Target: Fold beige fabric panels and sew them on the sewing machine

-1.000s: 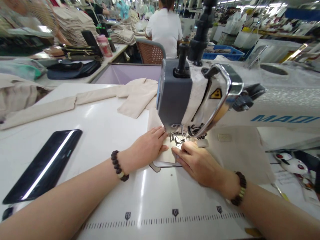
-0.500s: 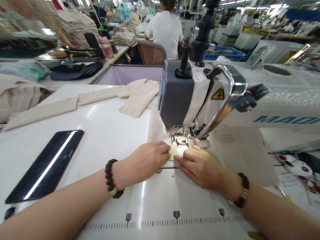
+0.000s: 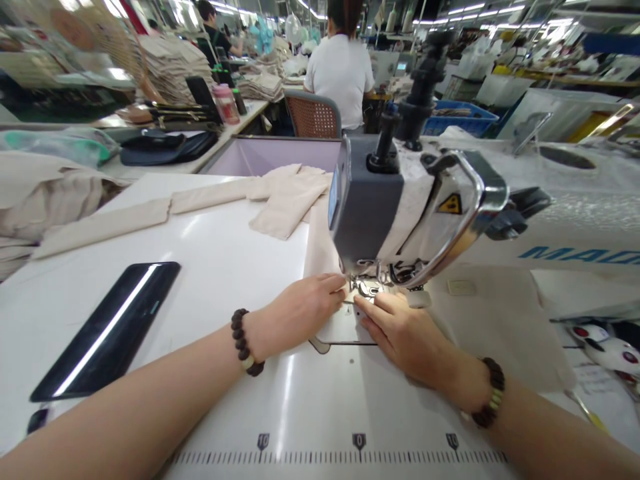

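A beige fabric piece (image 3: 320,250) lies on the sewing machine bed and runs under the presser foot (image 3: 369,289). My left hand (image 3: 303,310) is left of the foot, with its fingertips closed on the fabric's near edge. Just right of the foot, my right hand (image 3: 407,340) has its fingers together, pressing the fabric with the index fingertip close to the foot. The fabric between the fingertips is mostly hidden. Above both hands is the grey and white sewing machine head (image 3: 370,207). More beige fabric (image 3: 505,320) spreads to the right, under the arm.
A black phone (image 3: 107,330) lies on the white table at left. Beige strips (image 3: 215,197) stretch along the back toward a fabric pile (image 3: 50,193). At right are a panda-like figure (image 3: 607,343) and papers. A person in white (image 3: 340,77) sits ahead.
Both hands have moved slightly forward toward the presser foot along with the fabric edge, baring more of the metal plate in front. The view has shifted a little.
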`<state>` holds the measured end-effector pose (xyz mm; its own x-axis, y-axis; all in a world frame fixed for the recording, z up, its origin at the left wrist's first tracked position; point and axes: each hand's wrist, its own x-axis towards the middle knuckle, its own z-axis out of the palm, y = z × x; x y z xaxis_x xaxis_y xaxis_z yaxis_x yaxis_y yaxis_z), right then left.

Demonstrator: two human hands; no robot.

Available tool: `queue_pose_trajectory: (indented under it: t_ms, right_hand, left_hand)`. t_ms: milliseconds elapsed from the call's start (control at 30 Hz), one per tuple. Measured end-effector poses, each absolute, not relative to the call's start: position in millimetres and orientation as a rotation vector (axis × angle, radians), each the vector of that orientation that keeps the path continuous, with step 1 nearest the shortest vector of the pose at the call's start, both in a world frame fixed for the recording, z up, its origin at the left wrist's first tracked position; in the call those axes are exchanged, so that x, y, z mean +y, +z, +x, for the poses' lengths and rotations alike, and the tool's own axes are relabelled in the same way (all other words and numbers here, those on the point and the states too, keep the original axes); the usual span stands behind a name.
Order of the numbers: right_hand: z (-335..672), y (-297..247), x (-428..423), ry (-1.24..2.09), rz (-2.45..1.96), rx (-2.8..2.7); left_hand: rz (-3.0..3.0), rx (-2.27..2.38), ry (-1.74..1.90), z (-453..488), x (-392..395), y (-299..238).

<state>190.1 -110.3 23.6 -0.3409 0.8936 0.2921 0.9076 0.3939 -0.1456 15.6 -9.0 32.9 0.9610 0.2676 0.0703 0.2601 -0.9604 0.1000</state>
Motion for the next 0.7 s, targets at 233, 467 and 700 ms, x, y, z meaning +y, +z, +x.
queue_pose_trajectory:
  t_ms: [233, 467, 700]
  right_hand:
    - [186.8, 26.3, -109.6, -0.067, -1.593, -2.308]
    - [185.8, 28.4, -108.6, -0.065, -1.610, -2.302]
    - [185.2, 29.2, -109.1, -0.048, -1.634, -2.312]
  left_hand:
    - [3.017, 0.484, 0.159, 19.8, -8.2, 38.0]
    - [3.018, 0.499, 0.179, 24.1, -7.8, 41.7]
    - [3.041, 0.487, 0.181, 24.9, -2.6, 37.4]
